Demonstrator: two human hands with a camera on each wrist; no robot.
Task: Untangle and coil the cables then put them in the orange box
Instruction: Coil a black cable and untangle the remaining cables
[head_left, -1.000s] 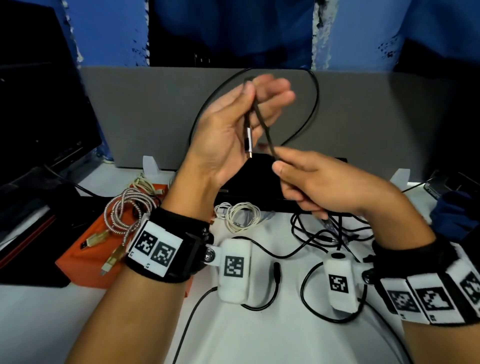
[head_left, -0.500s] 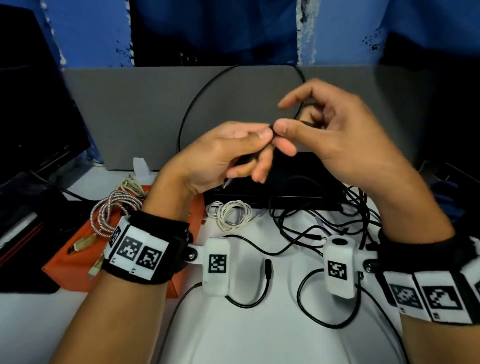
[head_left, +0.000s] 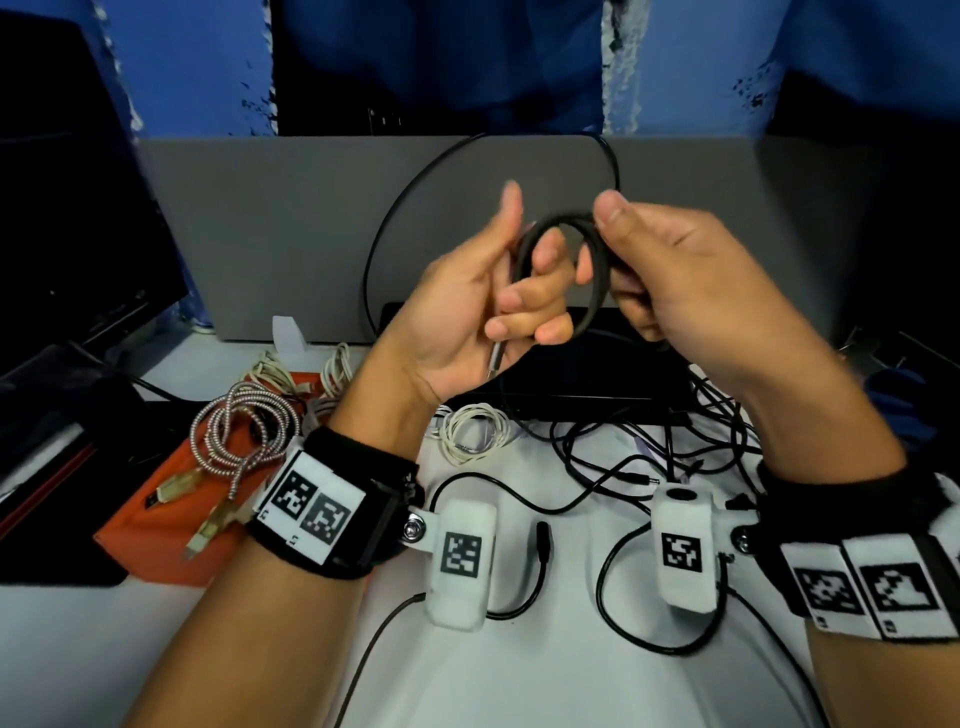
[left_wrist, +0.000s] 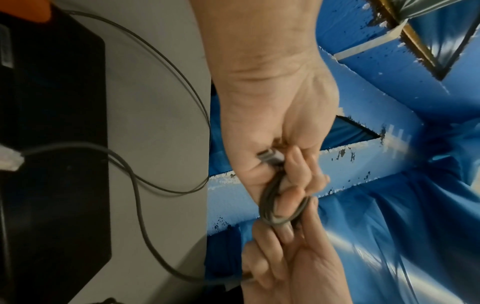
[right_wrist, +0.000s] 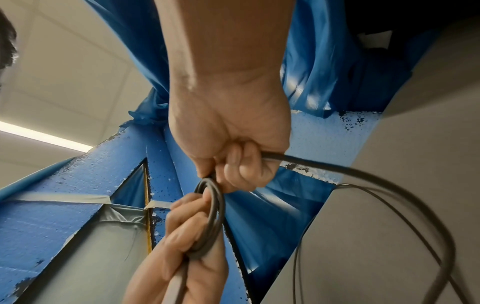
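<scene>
Head view showed both hands raised above the white counter (head_left: 519, 675), working one thin black rubber cable (head_left: 558, 228) into a small coil. The left hand (head_left: 467, 312) had its fingers curled through the loops and its thumb up, clamped on the coil, with the cable's silver metal plug (head_left: 493, 358) poking down out of the palm. The right hand (head_left: 670, 270) pinched the far side of the same coil between thumb and curled fingers, so the two hands met across the loops. From the right hand the uncoiled length swept up in a wide arc in front of the grey partition panel (head_left: 260, 234) and dropped behind the hands. The flat orange box (head_left: 156, 514) sat on the counter to the left, already holding a silver braided cable (head_left: 244, 426) and some pale ones; a white coiled cable (head_left: 472, 426) and a tangle of black cables (head_left: 649, 441) lay outside it. The risk, as I judged it, lay in that long free tail — it could snag in the black tangle and drag other leads along, or carry a twist that kinks the next loop. A slack grip on either side would probably let the stiff loops spring open.
</scene>
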